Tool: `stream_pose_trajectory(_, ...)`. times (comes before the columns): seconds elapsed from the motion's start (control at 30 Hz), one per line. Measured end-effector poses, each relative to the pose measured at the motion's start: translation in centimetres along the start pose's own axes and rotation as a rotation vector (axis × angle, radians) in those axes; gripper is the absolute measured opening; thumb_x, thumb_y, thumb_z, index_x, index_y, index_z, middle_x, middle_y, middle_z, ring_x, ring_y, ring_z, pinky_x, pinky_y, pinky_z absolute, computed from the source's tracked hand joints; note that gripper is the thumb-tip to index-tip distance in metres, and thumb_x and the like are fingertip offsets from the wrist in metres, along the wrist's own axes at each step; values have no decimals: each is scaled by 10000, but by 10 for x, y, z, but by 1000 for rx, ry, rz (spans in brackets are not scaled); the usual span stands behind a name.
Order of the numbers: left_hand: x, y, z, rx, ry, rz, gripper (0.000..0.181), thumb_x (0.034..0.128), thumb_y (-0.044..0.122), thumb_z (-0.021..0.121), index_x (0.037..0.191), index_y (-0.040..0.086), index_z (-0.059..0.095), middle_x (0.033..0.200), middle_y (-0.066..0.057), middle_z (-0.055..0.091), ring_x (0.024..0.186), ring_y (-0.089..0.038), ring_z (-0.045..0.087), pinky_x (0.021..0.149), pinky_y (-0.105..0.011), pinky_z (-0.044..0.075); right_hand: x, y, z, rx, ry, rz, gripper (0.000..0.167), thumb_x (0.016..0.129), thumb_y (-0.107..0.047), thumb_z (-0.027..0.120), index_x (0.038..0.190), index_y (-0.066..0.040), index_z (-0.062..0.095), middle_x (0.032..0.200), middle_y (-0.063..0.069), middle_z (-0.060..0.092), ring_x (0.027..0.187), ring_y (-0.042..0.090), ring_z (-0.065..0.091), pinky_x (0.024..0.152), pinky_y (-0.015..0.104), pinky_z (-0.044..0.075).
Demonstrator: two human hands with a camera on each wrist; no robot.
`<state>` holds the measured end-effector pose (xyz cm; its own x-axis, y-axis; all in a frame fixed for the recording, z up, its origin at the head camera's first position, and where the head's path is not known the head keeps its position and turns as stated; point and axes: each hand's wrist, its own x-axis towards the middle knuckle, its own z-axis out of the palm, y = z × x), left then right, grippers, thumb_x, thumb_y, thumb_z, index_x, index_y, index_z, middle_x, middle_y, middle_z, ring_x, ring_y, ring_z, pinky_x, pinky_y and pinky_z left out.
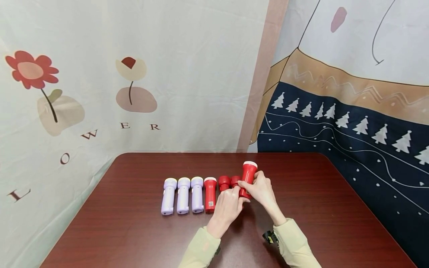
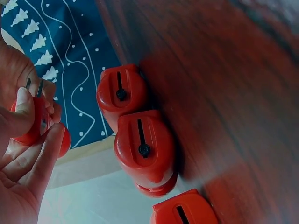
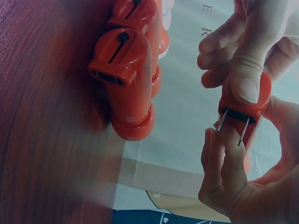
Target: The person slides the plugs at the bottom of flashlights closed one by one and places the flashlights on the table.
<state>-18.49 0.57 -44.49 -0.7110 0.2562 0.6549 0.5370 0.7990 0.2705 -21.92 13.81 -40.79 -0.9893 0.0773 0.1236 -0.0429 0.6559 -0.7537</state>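
Note:
My right hand (image 1: 264,190) grips a red flashlight (image 1: 248,173) with a white-rimmed head, raised at the right end of a row. My left hand (image 1: 227,207) holds its tail end, thumb pressed on the flat face. Two thin metal prongs (image 3: 245,129) stick out of that end in the right wrist view. Beside the hands are a red flashlight (image 1: 210,194) with a white rim and two more red flashlights (image 1: 224,181), partly hidden by the left hand. Black sliders (image 2: 144,149) show on the tails of the nearer ones in the left wrist view.
Three lilac flashlights (image 1: 183,195) continue the row on the left. All rest on a dark reddish-brown table (image 1: 134,230). Behind it hang a pale curtain (image 1: 194,93) with printed flowers and a dark blue cloth (image 1: 352,156) with white trees.

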Motion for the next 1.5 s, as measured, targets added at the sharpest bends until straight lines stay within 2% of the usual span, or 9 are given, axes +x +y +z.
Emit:
stream_pose_trajectory(0.2, -1, -1, 0, 6, -13, 4, 258, 784, 269, 765, 824, 69, 607, 568, -33, 580, 544, -145, 608, 574, -206, 523, 0, 0, 1, 0, 3, -2, 473, 760, -310, 760, 977, 13, 492, 721, 122, 600, 548, 152, 537, 509, 241, 477)
stream_pose_trajectory(0.47, 0, -2, 1, 48, 23, 45, 250, 778, 234, 769, 781, 77, 575, 554, -22, 569, 537, -157, 611, 537, -215, 503, 0, 0, 2, -15, 6, -14, 469, 758, -313, 758, 961, 14, 490, 697, 114, 587, 539, 149, 525, 497, 232, 454)
stream_pose_trajectory(0.8, -1, -4, 2, 89, 30, 76, 207, 778, 163, 753, 769, 68, 569, 556, -29, 566, 537, -166, 616, 526, -228, 503, 1, 0, 3, -26, 9, -10, 471, 755, -322, 761, 950, 8, 488, 685, 112, 580, 532, 155, 525, 490, 234, 438)
stream_pose_trajectory(1.27, -1, -5, 0, 103, -3, 80, 233, 791, 193, 753, 800, 69, 556, 591, -21, 594, 552, -159, 621, 534, -218, 504, 1, 0, 4, -36, 13, -17, 465, 750, -320, 763, 935, 8, 491, 676, 114, 574, 532, 161, 526, 488, 237, 435)
stream_pose_trajectory(1.5, -1, -6, 0, 82, -28, 70, 220, 792, 164, 752, 815, 67, 556, 585, -34, 598, 567, -171, 634, 544, -221, 512, 1, 0, 4, -32, 8, -3, 486, 744, -334, 765, 955, 12, 496, 696, 119, 591, 543, 163, 535, 495, 239, 441)
